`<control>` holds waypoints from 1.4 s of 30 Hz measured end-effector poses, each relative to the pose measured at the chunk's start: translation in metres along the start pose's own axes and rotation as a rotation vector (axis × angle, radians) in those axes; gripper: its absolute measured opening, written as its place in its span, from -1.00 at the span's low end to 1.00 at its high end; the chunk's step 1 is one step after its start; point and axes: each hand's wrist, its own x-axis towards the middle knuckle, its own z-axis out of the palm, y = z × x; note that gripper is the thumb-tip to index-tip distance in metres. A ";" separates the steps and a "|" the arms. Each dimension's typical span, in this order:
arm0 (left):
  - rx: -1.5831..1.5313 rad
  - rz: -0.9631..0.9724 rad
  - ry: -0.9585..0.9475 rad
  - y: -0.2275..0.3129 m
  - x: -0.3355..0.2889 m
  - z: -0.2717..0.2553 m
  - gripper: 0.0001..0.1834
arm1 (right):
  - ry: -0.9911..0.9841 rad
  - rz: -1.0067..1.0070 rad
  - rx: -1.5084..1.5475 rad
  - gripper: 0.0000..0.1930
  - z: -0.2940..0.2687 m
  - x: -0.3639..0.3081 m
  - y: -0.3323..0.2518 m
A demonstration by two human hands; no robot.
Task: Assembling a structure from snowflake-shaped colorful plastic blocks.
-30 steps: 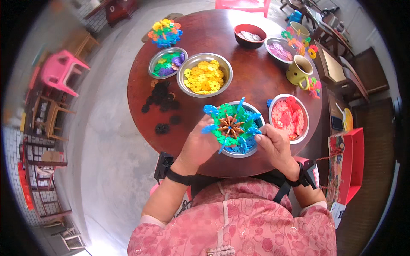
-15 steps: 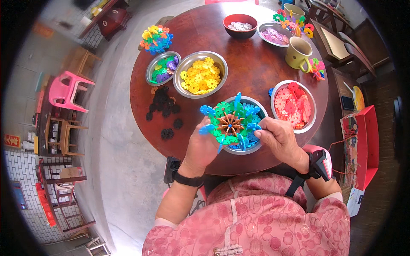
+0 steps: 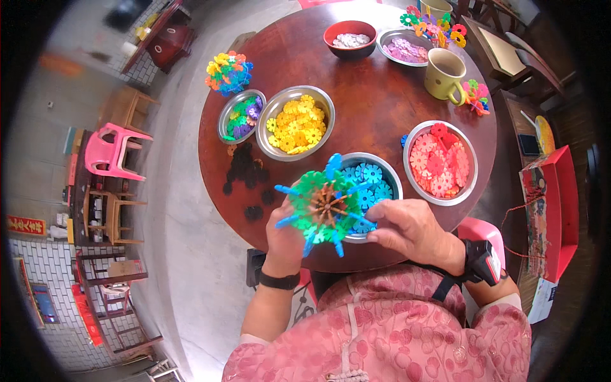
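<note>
My left hand (image 3: 284,235) is closed on the left side of a round assembly of interlocking plastic flower discs (image 3: 312,223). Its centre is brown, with a green ring around it and blue discs sticking out at the rim. To its right, my right hand (image 3: 417,232) is over the near edge of a metal bowl of blue flower discs (image 3: 369,181). The thumb and forefinger of that hand look parted, with nothing visible between them. The assembly hides part of the bowl's left side.
Round the table (image 3: 356,86) stand bowls of yellow (image 3: 297,124), red-pink (image 3: 439,162), green-purple (image 3: 242,116), lilac (image 3: 405,49) and white discs (image 3: 351,41). Black discs (image 3: 245,172) lie loose at left. A mug (image 3: 443,73) and a finished disc ball (image 3: 229,73) stand farther back.
My right thumb and finger have come off a blue disc at the assembly's right edge and moved slightly lower. The assembly has turned and shifted a little left in my left hand.
</note>
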 end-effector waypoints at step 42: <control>-0.207 -0.099 0.211 0.009 -0.008 -0.035 -0.01 | -0.374 0.115 0.363 -0.81 -0.017 -0.016 0.045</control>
